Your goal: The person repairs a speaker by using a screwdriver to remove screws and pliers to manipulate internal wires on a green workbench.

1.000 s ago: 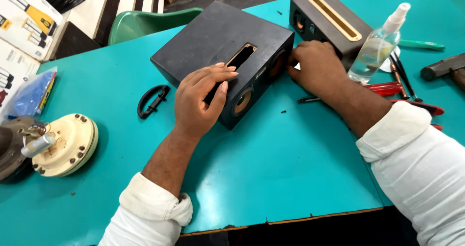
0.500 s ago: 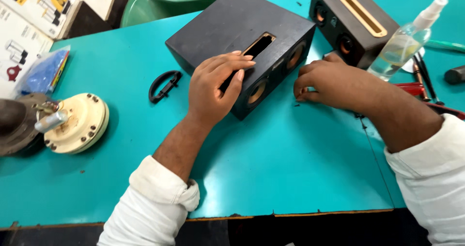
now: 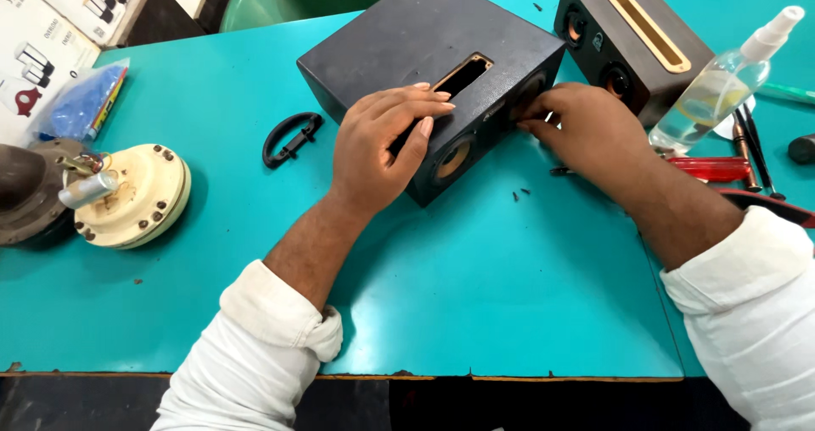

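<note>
A black speaker box (image 3: 424,49) rests on the teal desk (image 3: 526,295), turned at an angle, with a rectangular slot in its top face and round speaker openings along its front face.

The left hand (image 3: 382,146) lies flat over the near top edge of the black speaker box. Its fingers are extended and held close together, reaching toward the slot, and the thumb curls down over the front face beside one round opening.

The right hand (image 3: 581,129) is at the right end of the front face. Its fingertips are bunched together against the box; whether they pinch anything cannot be told.

A few small dark screws (image 3: 519,194) lie loose on the desk just in front of the box, near the right wrist.

A second, brown speaker box (image 3: 632,36) stands just behind and to the right. A clear spray bottle (image 3: 717,87) lies tilted beside it, with a red-handled tool (image 3: 713,168) and other dark tools near it.

On the left side of the desk are a black curved handle (image 3: 290,138), a cream round motor housing (image 3: 136,195) and a blue plastic bag (image 3: 81,104).
</note>
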